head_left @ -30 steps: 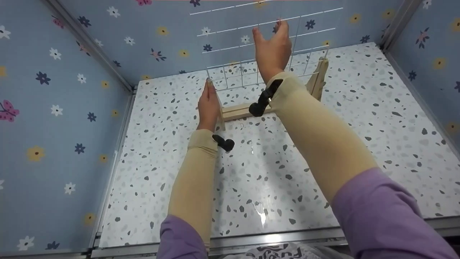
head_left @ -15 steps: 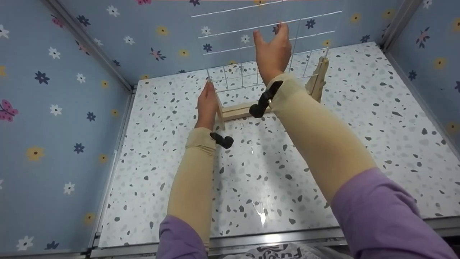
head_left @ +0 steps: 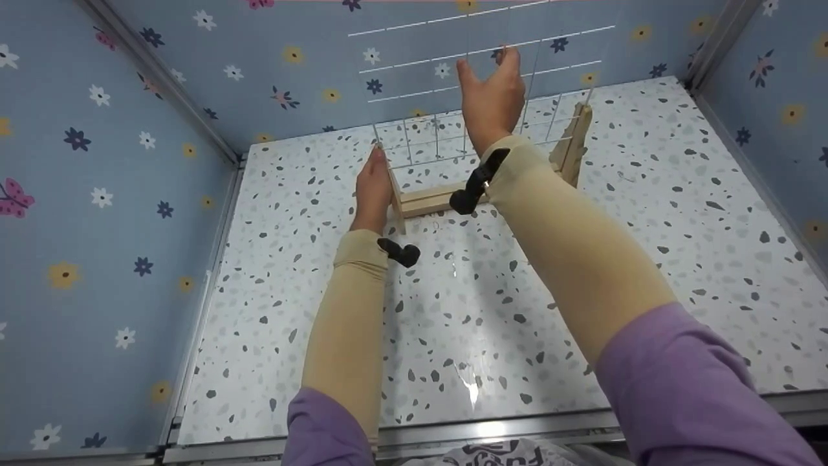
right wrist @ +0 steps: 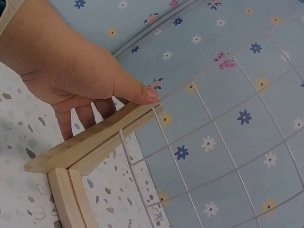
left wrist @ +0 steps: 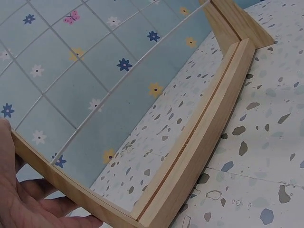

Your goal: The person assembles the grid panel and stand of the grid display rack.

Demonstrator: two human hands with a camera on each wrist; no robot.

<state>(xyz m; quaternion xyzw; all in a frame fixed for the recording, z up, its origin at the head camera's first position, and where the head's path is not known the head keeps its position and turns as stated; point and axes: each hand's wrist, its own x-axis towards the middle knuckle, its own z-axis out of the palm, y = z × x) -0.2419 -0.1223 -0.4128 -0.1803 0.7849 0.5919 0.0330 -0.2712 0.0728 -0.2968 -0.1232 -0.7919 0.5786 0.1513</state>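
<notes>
A white wire grid [head_left: 414, 62] stands at a slant against the back wall, its lower part within a wooden stand [head_left: 430, 200]. The stand has a grooved base bar [left wrist: 202, 126] and an upright at each end. My left hand [head_left: 374, 189] grips the left upright; in the right wrist view its thumb lies along the upright's end near the grid [right wrist: 169, 146], its fingers behind. In the head view, my right hand [head_left: 493, 103] holds the grid partway up, thumb and forefinger spread at a crosswire. Its other fingertips are hidden. The right upright [head_left: 573, 142] has no hand on it.
Both hands are over a white speckled tabletop [head_left: 310, 323]. Flower-patterned panels [head_left: 116, 259] close in the back and sides, with metal strips at the corners. A metal edge [head_left: 491, 429] runs along the front.
My right hand and the wire grid have come down slightly together, the upper wires tilting a little toward me. My left hand stays on the left upright.
</notes>
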